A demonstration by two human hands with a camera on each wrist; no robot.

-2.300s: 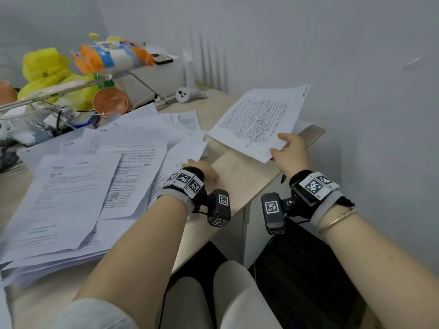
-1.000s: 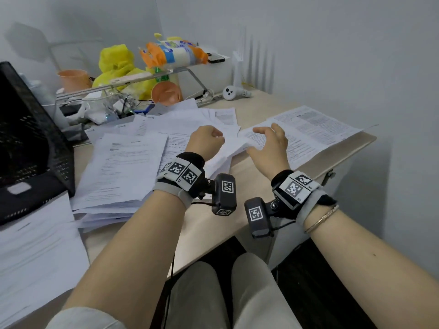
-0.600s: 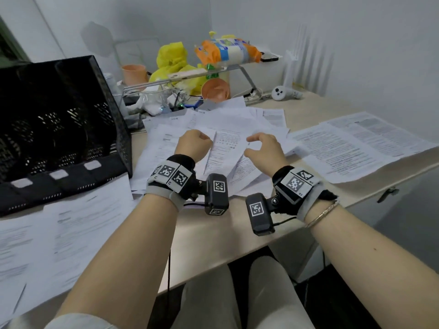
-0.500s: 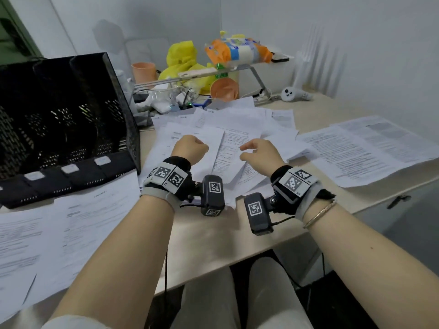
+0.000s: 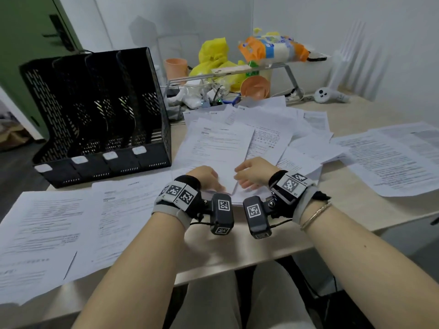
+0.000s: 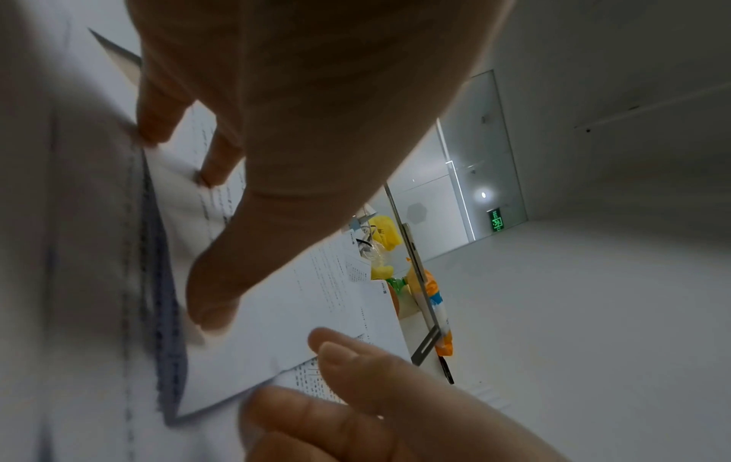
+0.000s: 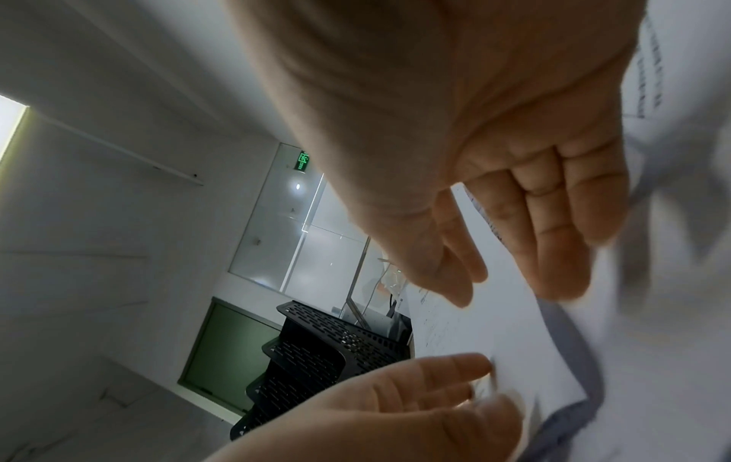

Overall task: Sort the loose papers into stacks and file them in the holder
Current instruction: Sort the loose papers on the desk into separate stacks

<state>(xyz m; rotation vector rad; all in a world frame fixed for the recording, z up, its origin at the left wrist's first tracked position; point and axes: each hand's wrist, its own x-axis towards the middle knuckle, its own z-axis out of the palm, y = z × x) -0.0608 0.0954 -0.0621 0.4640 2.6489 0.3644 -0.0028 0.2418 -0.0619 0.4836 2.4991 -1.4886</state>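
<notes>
The left hand [image 5: 206,178] and right hand [image 5: 252,173] rest with loose, straight fingers on the top sheet [image 5: 221,148] of the central pile; the empty holder [image 5: 99,115] stands far left; neighbouring sheets could drag along, mixing stacks.

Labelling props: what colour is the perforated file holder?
Black perforated file holder, clearest in the head view.

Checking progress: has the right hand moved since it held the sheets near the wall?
Yes. The right hand moved left to the middle paper pile, nearer the black file holder.
</notes>
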